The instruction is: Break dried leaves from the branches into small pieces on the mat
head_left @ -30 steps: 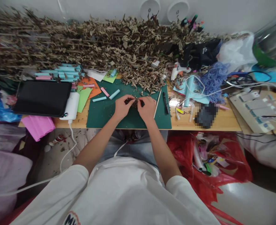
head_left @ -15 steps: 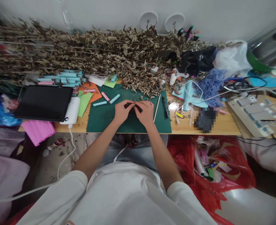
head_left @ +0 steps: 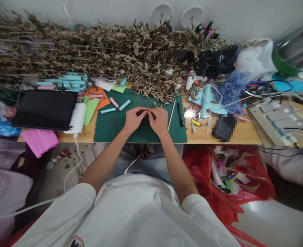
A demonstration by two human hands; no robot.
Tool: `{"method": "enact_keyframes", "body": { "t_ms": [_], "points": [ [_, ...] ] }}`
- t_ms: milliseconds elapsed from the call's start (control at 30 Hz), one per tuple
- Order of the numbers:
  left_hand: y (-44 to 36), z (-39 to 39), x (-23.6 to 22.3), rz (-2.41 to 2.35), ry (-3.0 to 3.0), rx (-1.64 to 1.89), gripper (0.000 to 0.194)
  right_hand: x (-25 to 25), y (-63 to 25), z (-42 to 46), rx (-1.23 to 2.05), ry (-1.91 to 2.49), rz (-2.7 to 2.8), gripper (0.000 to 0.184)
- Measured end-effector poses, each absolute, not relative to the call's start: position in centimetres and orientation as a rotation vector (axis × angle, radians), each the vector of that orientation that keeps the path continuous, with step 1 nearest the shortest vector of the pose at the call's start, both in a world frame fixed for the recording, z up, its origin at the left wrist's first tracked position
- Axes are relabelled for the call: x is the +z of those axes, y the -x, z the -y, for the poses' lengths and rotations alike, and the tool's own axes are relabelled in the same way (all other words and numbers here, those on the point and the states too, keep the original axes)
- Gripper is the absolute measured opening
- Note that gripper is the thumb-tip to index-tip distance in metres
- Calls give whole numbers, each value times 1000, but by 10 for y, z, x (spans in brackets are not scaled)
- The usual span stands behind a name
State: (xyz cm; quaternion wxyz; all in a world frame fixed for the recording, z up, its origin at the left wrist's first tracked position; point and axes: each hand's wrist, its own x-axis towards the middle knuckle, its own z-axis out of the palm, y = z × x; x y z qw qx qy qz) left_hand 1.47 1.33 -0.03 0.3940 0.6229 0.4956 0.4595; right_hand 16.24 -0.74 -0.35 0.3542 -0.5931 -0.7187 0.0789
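Note:
My left hand (head_left: 132, 120) and my right hand (head_left: 159, 120) meet over the middle of the green cutting mat (head_left: 110, 127). Both are closed, pinching a small dark clump of dried leaves (head_left: 144, 113) between their fingertips. A large heap of dried leafy stems (head_left: 102, 55) lies across the back of the desk, its front edge spilling onto the mat just beyond my hands. A thin wooden stick (head_left: 171, 111) and a black pen (head_left: 180, 114) lie on the mat to the right of my right hand.
Left of the mat lie a black tablet (head_left: 44, 109), a white power bank (head_left: 77, 118), coloured paper rolls (head_left: 63, 82) and pink paper (head_left: 39, 140). On the right are a glue gun (head_left: 194, 79), blue yarn (head_left: 232, 90), cables and a power strip (head_left: 275, 121). A red waste bag (head_left: 249, 178) sits below the desk.
My hands have stayed together over the mat, working the dark clump with small finger shifts. The view has drifted slightly.

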Motion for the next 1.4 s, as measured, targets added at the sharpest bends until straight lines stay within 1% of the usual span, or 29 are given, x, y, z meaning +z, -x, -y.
{"method": "enact_keyframes", "body": {
  "t_ms": [433, 867, 1100, 1300, 1400],
  "points": [
    [-13, -14, -3, -1250, -1624, 1159, 13, -5, -162, 6, 244, 1535, 1872, 18],
    [-15, -14, -4, -1327, -1644, 1141, 10, 1, -157, 10, 95, 1658, 1864, 14],
    [-14, -15, -5, -1303, -1662, 1153, 12, -3, -160, 8, 186, 1669, 1819, 19],
    [-16, -14, -4, -1231, -1574, 1191, 13, -1, -160, 9, 183, 1555, 1840, 24],
    [-16, -15, -6, -1233, -1544, 1192, 13, -2, -161, 8, 190, 1532, 1867, 22]
  ]
}}
